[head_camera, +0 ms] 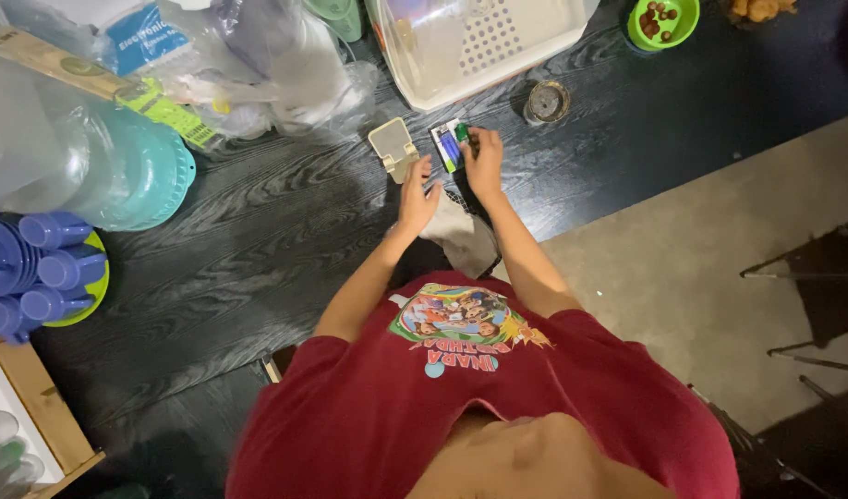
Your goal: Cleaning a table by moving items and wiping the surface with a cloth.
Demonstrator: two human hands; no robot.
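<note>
Here the right hand [484,157] fingers pinch a small green piece [462,132]; the left hand [417,192] fingers spread loose.

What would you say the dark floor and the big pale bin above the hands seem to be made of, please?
The floor looks like black wood or wood-look laminate: pale grain lines, slight sheen. The bin seems translucent whitish plastic, glossy, with a perforated panel inside.

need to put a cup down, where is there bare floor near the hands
Bare dark floor lies left of the left hand, toward the teal tub, and right of the right hand. Crowded above: beige lid, small card, white bin, plastic bags.
</note>
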